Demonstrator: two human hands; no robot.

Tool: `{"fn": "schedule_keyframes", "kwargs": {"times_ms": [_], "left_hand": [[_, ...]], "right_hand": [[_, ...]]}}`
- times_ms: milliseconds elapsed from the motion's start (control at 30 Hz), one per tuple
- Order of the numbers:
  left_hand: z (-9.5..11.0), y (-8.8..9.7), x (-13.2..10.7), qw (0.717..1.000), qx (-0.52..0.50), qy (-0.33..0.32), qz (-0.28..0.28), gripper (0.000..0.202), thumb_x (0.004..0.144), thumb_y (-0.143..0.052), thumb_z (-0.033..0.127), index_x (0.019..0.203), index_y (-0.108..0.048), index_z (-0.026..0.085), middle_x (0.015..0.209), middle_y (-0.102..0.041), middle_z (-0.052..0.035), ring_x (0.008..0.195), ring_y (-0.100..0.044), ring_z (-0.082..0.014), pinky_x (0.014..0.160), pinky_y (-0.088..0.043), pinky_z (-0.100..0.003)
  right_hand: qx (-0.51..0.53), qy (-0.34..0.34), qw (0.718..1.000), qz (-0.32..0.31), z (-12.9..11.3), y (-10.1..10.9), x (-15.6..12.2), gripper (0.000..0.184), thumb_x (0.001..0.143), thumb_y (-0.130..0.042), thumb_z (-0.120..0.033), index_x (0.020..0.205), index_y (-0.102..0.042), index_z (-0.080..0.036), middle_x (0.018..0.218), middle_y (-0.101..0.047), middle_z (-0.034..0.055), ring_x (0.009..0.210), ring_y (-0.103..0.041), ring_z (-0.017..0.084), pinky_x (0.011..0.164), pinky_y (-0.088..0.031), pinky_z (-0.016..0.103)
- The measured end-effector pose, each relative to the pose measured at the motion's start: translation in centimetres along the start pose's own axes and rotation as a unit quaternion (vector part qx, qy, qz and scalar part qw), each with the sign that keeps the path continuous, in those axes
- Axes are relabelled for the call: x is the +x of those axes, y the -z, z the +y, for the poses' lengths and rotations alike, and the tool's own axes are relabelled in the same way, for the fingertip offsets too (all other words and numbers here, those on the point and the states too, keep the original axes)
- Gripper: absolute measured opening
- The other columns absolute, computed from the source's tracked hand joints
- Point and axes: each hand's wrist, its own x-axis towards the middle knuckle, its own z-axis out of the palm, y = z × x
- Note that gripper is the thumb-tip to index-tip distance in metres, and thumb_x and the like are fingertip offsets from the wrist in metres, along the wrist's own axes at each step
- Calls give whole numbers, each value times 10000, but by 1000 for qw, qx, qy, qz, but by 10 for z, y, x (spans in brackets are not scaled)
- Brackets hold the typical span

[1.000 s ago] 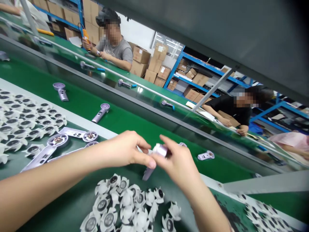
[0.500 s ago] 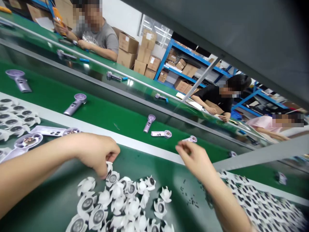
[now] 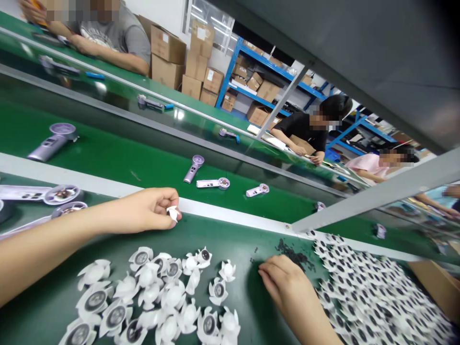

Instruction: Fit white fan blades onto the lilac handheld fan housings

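Note:
A small white fan blade (image 3: 174, 213) is pinched between the thumb and fingers of my left hand (image 3: 153, 207), above the near side of the white rail. Low over the green table, my right hand (image 3: 287, 282) has its fingers pressed together, and what they hold, if anything, is hidden. Just beyond it lies a scatter of tiny black parts (image 3: 296, 254). Between and below my hands is a loose heap of white fan blades (image 3: 173, 293), some showing round dark hubs. Purple handheld fan bodies (image 3: 63, 194) lie beside my left forearm.
Past the white rail (image 3: 230, 214), a green conveyor belt (image 3: 151, 170) carries several purple fan bodies (image 3: 194, 168). Many white fan blades (image 3: 366, 287) cover the table at right. A slanted metal post (image 3: 359, 196) rises beyond them. Co-workers sit across the line, with stacked cartons (image 3: 167, 45) behind.
My left hand has lifted a fan blade away from the heap. My right hand has come down and back from near the belt to the tiny black parts. The view has shifted.

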Motion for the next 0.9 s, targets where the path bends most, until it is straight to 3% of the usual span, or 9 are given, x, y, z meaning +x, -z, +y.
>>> {"fn": "schedule_keyframes", "kwargs": {"times_ms": [133, 233, 333, 400, 467, 567, 633, 733, 900], "left_hand": [[1, -2, 0, 998, -52, 5, 33, 254, 835, -672, 295, 952, -479, 179, 872, -657, -16, 733, -601, -137, 675, -484, -266], [7, -4, -1, 993, -75, 7, 87, 292, 836, -697, 372, 997, -578, 159, 776, -622, 1, 705, -589, -127, 651, -474, -241], [17, -8, -3, 985, -90, 11, 144, 384, 816, -726, 412, 1079, -646, 144, 823, -674, -25, 703, -593, -119, 659, -478, -228], [24, -13, -7, 982, -99, 8, 161, 496, 788, -754, 424, 1187, -646, 150, 818, -696, -30, 679, -609, -129, 651, -494, -239], [31, -19, -12, 980, -112, -2, 163, 563, 780, -757, 446, 1255, -642, 167, 811, -705, -28, 675, -631, -144, 656, -515, -254], [40, -28, -24, 979, -164, -39, 118, 541, 760, -771, 385, 1254, -669, 188, 902, -726, -35, 765, -658, -157, 736, -528, -258], [45, -30, -32, 976, -195, -46, 81, 592, 725, -792, 304, 1292, -651, 207, 903, -717, -21, 752, -642, -144, 723, -509, -241], [52, -28, -40, 982, -171, -21, 77, 692, 750, -759, 297, 1406, -555, 224, 745, -638, 26, 629, -562, -110, 625, -452, -218], [57, -24, -43, 990, -115, -33, 76, 558, 824, -683, 374, 1353, -599, 219, 811, -633, 6, 686, -566, -132, 702, -505, -264]], "right_hand": [[-48, 27, 998, 9, 0, -1, 13, 214, 921, -469, -99, 745, -583, -141, 736, -528, 62, 698, -488, 214, 651, -393, 366], [-54, 29, 998, 32, -10, 11, 35, 158, 886, -482, -111, 738, -520, -153, 722, -497, 47, 680, -468, 195, 628, -378, 340], [17, 10, 998, 66, -42, 32, 77, 99, 897, -481, -122, 809, -477, -167, 766, -499, 23, 710, -480, 151, 631, -396, 279], [134, 5, 988, 73, -72, 42, 111, 110, 902, -478, -108, 815, -471, -176, 777, -505, 7, 709, -479, 121, 625, -397, 244], [246, 31, 967, 54, -100, 46, 141, 114, 912, -482, -98, 828, -493, -176, 810, -530, 0, 733, -498, 102, 647, -412, 220], [320, 69, 944, 45, -124, 41, 167, 104, 915, -519, -96, 851, -542, -176, 848, -565, -8, 782, -533, 84, 690, -431, 193], [325, 72, 941, 65, -127, 35, 173, 108, 903, -546, -88, 843, -564, -177, 843, -579, -15, 779, -546, 77, 683, -434, 184], [309, 82, 943, 91, -122, 32, 171, 112, 889, -565, -76, 844, -589, -176, 843, -598, -10, 767, -560, 79, 658, -447, 182], [272, 124, 944, 140, -120, 39, 166, 106, 892, -581, -81, 834, -605, -166, 823, -614, 14, 739, -568, 90, 640, -475, 190]]}}
